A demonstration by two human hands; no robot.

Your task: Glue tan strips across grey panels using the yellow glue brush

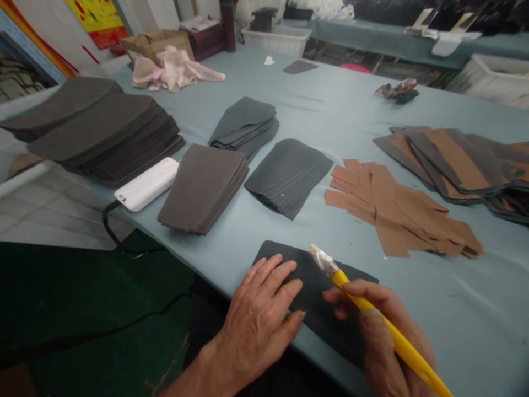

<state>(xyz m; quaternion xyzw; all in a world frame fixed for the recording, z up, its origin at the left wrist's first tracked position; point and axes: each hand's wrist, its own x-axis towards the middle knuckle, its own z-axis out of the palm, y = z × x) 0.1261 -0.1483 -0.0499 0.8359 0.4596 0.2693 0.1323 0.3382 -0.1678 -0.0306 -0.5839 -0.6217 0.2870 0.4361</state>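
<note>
Far left, a yellow and red poster runs off the top edge, its print too blurred to read. Below it sits a dark stack, then a white device whose tiny end markings defeat the eye, its far end against or behind a brown-grey stack. Now your left hand, fingers laid flat and gripping nothing, rests on the dark panel at the table's near edge, covering part of it. There's your right hand, clamped around the yellow brush, its whitened bristles over that panel, the handle's end cut off below. Tan strips lie beyond, and rightmost, striped panels overlap, cropped by the frame.
</note>
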